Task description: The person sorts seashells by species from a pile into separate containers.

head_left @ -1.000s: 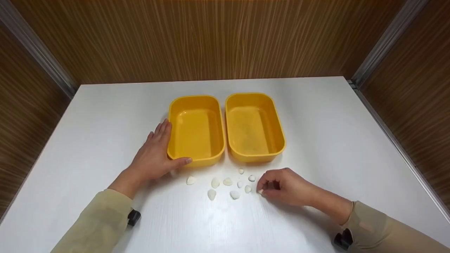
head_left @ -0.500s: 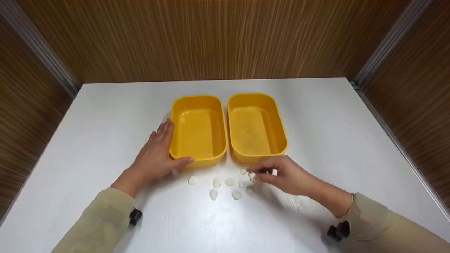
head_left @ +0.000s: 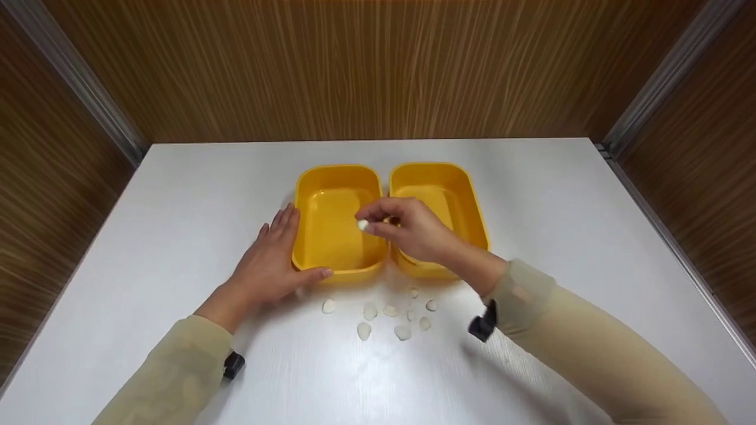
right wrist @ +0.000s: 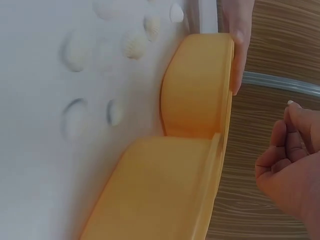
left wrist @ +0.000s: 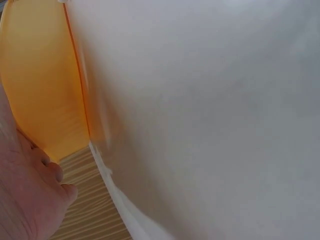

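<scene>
1. Work looks to be at an early stage: one small white shell (head_left: 362, 225) is up off the table (head_left: 567, 236), pinched and held above the right part of the left yellow tray (head_left: 333, 242). Picking it up is done; letting go of it is not.

2. What appears to be left: nine loose shells (head_left: 370, 311) lie scattered on the table at the near side of the two trays, apart from one another (some are blurred, but the right wrist view shows ribbed surfaces on a couple).

3. No shell shows on the floor of the left tray. The right yellow tray (head_left: 436, 200) stands just beside it; the right hand and forearm hide part of its inside, so whether anything lies there I cannot tell.

4. The right hand (head_left: 410, 227) has thumb and forefinger brought together on the held shell, with the other fingers folded in toward the palm. In the head view it reaches across the right tray, fingertips over the left one.

5. The left hand (head_left: 266, 265) is spread, fingers extended along the left side of the left tray and thumb at its near rim. It touches the tray without gripping it, as far as I can judge, seemingly to steady it.
</scene>
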### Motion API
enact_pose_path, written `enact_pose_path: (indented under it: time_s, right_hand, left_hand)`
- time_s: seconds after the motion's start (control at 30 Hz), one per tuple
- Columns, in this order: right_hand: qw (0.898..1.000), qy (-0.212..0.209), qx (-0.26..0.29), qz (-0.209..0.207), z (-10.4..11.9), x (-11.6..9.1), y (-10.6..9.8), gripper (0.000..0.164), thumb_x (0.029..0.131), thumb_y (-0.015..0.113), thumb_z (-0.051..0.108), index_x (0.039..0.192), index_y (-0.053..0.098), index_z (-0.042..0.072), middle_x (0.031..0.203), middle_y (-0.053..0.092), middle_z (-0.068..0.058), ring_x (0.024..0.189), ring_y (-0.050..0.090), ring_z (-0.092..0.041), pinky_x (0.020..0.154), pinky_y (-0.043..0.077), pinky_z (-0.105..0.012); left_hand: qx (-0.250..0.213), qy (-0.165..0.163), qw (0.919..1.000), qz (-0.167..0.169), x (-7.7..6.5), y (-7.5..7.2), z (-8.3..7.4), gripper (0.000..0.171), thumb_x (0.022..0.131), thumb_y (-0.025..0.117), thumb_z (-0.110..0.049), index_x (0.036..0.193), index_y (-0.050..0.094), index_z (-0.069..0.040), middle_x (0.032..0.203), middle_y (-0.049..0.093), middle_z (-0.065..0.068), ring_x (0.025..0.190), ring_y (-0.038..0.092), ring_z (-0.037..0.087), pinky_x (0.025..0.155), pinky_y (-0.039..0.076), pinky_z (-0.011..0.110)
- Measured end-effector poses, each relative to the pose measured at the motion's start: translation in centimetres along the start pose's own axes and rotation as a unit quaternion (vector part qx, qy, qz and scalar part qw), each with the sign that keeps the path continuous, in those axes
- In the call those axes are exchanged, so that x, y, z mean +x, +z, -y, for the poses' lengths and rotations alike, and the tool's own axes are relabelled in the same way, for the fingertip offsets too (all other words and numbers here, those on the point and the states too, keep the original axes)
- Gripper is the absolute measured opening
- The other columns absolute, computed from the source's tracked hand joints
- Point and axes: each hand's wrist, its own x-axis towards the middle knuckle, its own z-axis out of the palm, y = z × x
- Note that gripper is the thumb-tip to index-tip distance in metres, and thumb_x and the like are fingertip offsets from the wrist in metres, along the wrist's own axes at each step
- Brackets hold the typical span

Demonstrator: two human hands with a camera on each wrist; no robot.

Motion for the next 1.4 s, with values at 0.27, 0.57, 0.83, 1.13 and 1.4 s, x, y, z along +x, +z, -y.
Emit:
enact_pose_path:
  time_s: [0.27,0.57,0.83,1.13,1.4]
  right_hand:
    - [0.999,0.029,0.007,0.018,-0.7,4.0,2.2,0.024,0.105,0.069,0.013,0.127,0.074,0.008,0.113,0.071,-0.001,0.103,0.062,-0.02,0.095,0.056,-0.029]
    - [0.998,0.042,-0.032,0.015,-1.5,5.6,3.0,0.028,0.104,0.069,0.011,0.131,0.073,0.009,0.121,0.07,-0.004,0.112,0.06,-0.021,0.103,0.053,-0.028]
    - [0.998,0.024,-0.041,-0.03,-1.1,4.1,1.6,0.025,0.104,0.07,0.011,0.129,0.073,0.009,0.124,0.07,-0.004,0.112,0.06,-0.021,0.097,0.054,-0.031]
    - [0.997,-0.058,-0.029,-0.046,-0.4,-1.3,-1.3,0.018,0.101,0.074,0.01,0.118,0.077,0.007,0.107,0.074,-0.002,0.096,0.064,-0.019,0.087,0.054,-0.037]
    - [0.996,-0.083,-0.005,-0.03,-1.4,-6.5,-2.1,0.012,0.096,0.079,0.008,0.108,0.079,0.007,0.1,0.075,-0.002,0.089,0.065,-0.019,0.081,0.055,-0.029]
  left_hand:
    - [0.001,-0.004,1.0,0.004,0.1,0.0,-0.3,0.126,0.09,0.063,-0.079,0.171,-0.003,-0.009,0.179,-0.002,0.008,0.164,-0.001,0.028,0.13,0.002,0.056]
    - [0.0,0.001,1.0,0.0,0.2,0.1,-0.2,0.128,0.088,0.063,-0.08,0.17,-0.002,-0.006,0.178,-0.001,0.01,0.164,0.0,0.029,0.131,0.004,0.056]
    - [0.004,0.0,1.0,0.001,0.3,0.1,-0.1,0.13,0.087,0.061,-0.083,0.17,-0.001,-0.005,0.178,0.0,0.012,0.164,0.0,0.029,0.131,0.003,0.055]
    - [-0.002,-0.005,1.0,0.001,0.1,-0.1,0.1,0.127,0.089,0.063,-0.079,0.17,-0.001,-0.007,0.178,-0.001,0.009,0.164,0.0,0.027,0.131,0.003,0.053]
    - [-0.006,-0.011,0.9999,-0.001,0.0,-0.1,0.4,0.128,0.088,0.064,-0.08,0.171,-0.002,-0.009,0.179,0.0,0.008,0.164,0.0,0.026,0.131,0.002,0.052]
